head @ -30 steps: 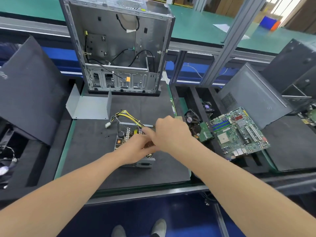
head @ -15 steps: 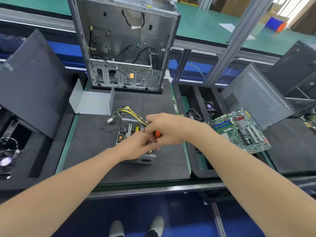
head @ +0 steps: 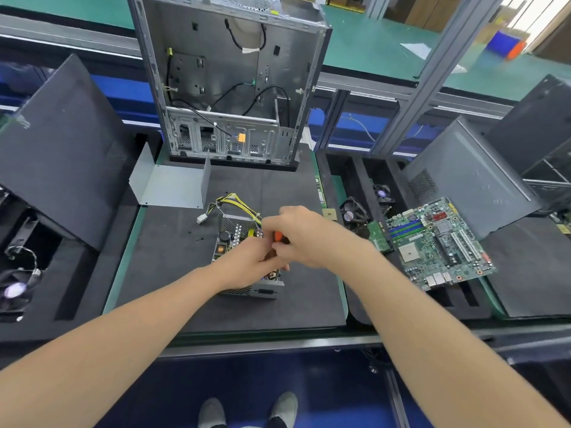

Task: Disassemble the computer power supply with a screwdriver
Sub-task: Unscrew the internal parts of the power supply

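The power supply point(head: 230, 239) lies open on the black foam mat point(head: 173, 261), its circuit board and coils showing, with yellow and black cables point(head: 230, 202) trailing off its far side. Its bent grey metal cover point(head: 173, 183) stands behind it on the mat. My right hand point(head: 301, 236) grips a screwdriver with an orange handle point(head: 278, 235) above the unit's right part. My left hand point(head: 247, 264) rests on the power supply with its fingers curled near the screwdriver shaft; what they hold is hidden. The screwdriver tip is out of sight.
An empty computer case point(head: 228, 84) stands upright at the mat's far edge. A green motherboard point(head: 438, 242) and fans point(head: 355, 210) lie in trays to the right. Dark side panels point(head: 61, 143) lean at left and right. Small black screws point(head: 197, 237) lie left of the unit.
My right hand has turned slightly, so the orange handle now shows between its fingers. Both hands stay over the power supply.
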Motion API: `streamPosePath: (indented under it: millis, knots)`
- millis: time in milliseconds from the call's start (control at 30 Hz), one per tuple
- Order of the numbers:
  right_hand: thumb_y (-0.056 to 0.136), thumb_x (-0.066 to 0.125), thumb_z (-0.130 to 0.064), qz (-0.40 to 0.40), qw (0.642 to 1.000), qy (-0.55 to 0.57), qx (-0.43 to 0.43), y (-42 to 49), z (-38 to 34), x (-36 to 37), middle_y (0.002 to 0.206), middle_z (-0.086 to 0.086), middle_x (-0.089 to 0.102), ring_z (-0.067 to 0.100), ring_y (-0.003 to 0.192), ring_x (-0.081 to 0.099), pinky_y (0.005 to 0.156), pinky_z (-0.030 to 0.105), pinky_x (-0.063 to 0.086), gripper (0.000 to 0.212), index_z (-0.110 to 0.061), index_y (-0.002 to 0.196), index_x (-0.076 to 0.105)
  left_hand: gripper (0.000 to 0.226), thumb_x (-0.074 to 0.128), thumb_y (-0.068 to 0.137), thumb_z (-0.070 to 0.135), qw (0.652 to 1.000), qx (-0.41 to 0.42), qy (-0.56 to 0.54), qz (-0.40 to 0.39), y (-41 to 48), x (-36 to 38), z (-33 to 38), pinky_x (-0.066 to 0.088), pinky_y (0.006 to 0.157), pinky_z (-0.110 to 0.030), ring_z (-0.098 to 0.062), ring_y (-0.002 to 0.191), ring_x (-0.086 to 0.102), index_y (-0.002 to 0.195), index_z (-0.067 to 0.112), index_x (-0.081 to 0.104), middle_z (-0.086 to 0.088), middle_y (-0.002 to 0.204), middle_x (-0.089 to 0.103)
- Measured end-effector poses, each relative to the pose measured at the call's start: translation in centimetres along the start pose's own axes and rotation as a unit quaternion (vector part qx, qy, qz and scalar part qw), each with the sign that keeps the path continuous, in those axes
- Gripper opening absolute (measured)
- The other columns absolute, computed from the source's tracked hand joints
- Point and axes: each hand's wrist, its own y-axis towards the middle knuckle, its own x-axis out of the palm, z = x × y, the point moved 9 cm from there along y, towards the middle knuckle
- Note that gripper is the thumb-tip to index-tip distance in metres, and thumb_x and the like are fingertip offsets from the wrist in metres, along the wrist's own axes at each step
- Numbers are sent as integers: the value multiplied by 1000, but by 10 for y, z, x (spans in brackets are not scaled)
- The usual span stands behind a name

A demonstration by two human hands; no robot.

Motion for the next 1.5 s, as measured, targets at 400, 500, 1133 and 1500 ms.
streamPosePath:
  millis: [400,500,1133,1500]
  knots:
    - [99,50,-53,117,983,-111,93,-16,10,-13,71,-1,39,30,72,51,59,34,33,35,-18,98,47,28,42,92,66,999,19,3,25,0,-2,5,47,65,-19,-6,71,61,83,52,64,12,79,67]
    - [104,44,-56,142,961,-100,217,-15,13,-5,74,2,48,31,73,56,63,38,39,41,-18,91,50,34,37,84,64,999,9,13,28,3,-1,5,38,54,-19,-2,58,51,67,39,52,14,60,53]
    - [94,62,-32,-16,998,-23,-52,-13,3,-13,92,1,57,23,89,58,73,34,45,18,-27,110,66,26,55,104,49,999,33,5,19,2,-2,7,49,73,-24,-7,75,63,97,31,71,16,90,73]
    - [89,64,-30,28,988,42,148,2,30,5,73,3,48,31,67,53,51,29,31,23,-15,81,48,21,56,105,46,1000,28,-3,1,3,0,12,49,74,-19,-5,82,66,101,31,70,24,93,73]
